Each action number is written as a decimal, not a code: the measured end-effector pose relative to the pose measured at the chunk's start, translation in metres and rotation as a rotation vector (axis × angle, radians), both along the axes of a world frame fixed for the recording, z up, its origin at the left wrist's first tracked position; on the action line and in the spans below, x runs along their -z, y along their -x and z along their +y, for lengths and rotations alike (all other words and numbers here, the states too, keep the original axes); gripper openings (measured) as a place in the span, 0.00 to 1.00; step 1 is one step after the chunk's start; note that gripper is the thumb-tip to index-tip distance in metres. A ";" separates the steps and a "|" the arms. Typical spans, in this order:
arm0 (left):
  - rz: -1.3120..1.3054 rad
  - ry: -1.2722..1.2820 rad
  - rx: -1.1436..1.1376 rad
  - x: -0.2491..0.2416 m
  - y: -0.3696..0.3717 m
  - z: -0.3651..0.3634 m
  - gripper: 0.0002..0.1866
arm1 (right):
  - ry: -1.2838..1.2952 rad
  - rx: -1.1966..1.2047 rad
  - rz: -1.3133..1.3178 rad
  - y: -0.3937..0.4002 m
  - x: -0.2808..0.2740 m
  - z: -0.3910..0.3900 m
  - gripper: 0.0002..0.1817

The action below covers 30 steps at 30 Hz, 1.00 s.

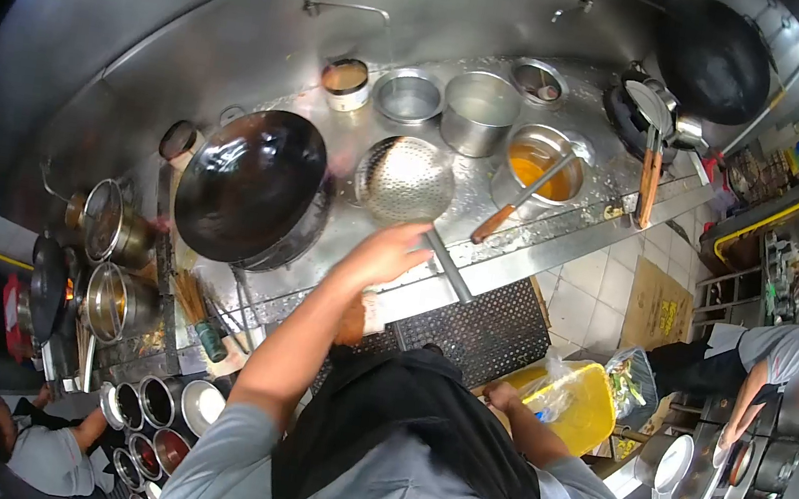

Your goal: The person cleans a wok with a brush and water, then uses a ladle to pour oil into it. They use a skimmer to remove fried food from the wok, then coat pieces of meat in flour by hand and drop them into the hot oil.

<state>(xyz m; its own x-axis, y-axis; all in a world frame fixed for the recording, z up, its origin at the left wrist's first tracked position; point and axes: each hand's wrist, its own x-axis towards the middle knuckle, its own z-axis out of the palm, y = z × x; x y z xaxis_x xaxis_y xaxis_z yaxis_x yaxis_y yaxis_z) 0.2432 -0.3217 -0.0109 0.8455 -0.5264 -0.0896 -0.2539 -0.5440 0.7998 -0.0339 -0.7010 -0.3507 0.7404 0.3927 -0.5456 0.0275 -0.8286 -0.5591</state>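
Observation:
My left hand (384,256) reaches over the front of the steel cooking counter (317,264), fingers stretched toward the handle of a perforated skimmer (404,179). The fingertips are right at the upper end of that handle, which slants over the counter edge. A large black wok (252,185) sits tilted left of the skimmer. My right hand (504,399) is low by my waist, near the yellow bin (582,415). Its fingers look curled in, and I cannot tell what is in them.
A ladle (515,214) rests across a pot of orange liquid (567,184). Behind stand a deep steel pot (478,124), a basin (407,99) and a tub (345,86). Co-workers stand at far right (759,357) and lower left (55,452). A black perforated mat (475,325) covers the floor.

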 end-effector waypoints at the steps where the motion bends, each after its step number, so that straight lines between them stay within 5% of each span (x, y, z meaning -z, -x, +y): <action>1: -0.084 -0.142 0.053 0.009 -0.023 -0.049 0.33 | -0.005 0.007 -0.007 0.004 0.014 -0.013 0.11; 4: -0.132 -0.316 0.105 0.014 -0.065 -0.161 0.37 | -0.181 0.276 -0.255 0.024 0.063 -0.046 0.08; 6: -0.091 -0.354 0.055 0.058 -0.095 -0.203 0.35 | -0.235 0.860 0.151 0.026 0.068 -0.052 0.08; 9: -0.065 -0.295 -0.029 0.060 -0.096 -0.219 0.33 | -0.240 0.947 0.364 0.034 -0.009 -0.055 0.15; 12: -0.190 -0.092 -0.093 0.034 -0.051 -0.183 0.32 | -0.180 0.877 0.292 0.062 -0.034 -0.064 0.16; 14: -0.207 -0.121 -0.093 0.019 -0.024 -0.154 0.32 | -0.844 0.205 0.096 0.141 0.215 -0.132 0.14; 15: -0.206 -0.133 -0.097 -0.001 -0.024 -0.148 0.32 | -1.198 -0.092 0.129 0.153 0.253 -0.151 0.14; 17: 0.242 -0.339 -0.115 -0.053 -0.029 -0.142 0.33 | -0.287 0.476 0.918 0.147 0.209 -0.141 0.13; 18: 0.139 -0.444 0.003 -0.073 -0.038 -0.145 0.36 | 0.085 0.810 1.136 0.143 0.179 -0.135 0.13; 20: 0.223 -0.673 0.051 -0.092 -0.062 -0.163 0.33 | 0.006 0.796 0.739 0.110 0.109 -0.141 0.12; 22: -0.054 -1.002 0.422 -0.031 -0.118 -0.177 0.24 | -0.093 0.592 0.375 0.071 0.067 -0.145 0.12; 24: -0.107 -1.028 0.873 -0.011 -0.163 -0.199 0.10 | -0.175 0.474 0.167 0.033 0.038 -0.140 0.12; 25: 0.373 -0.681 0.468 -0.026 -0.171 -0.201 0.07 | -0.171 0.449 0.167 0.019 0.027 -0.132 0.12; 26: 0.792 -0.289 0.046 -0.047 -0.173 -0.202 0.04 | -0.330 0.784 0.294 0.006 0.017 -0.121 0.11; 27: 0.792 -0.277 0.028 -0.054 -0.169 -0.204 0.04 | -0.487 1.121 0.422 -0.003 0.009 -0.111 0.11; 30: 0.788 -0.153 -0.117 -0.061 -0.148 -0.212 0.05 | -0.461 1.052 0.398 -0.014 0.009 -0.093 0.10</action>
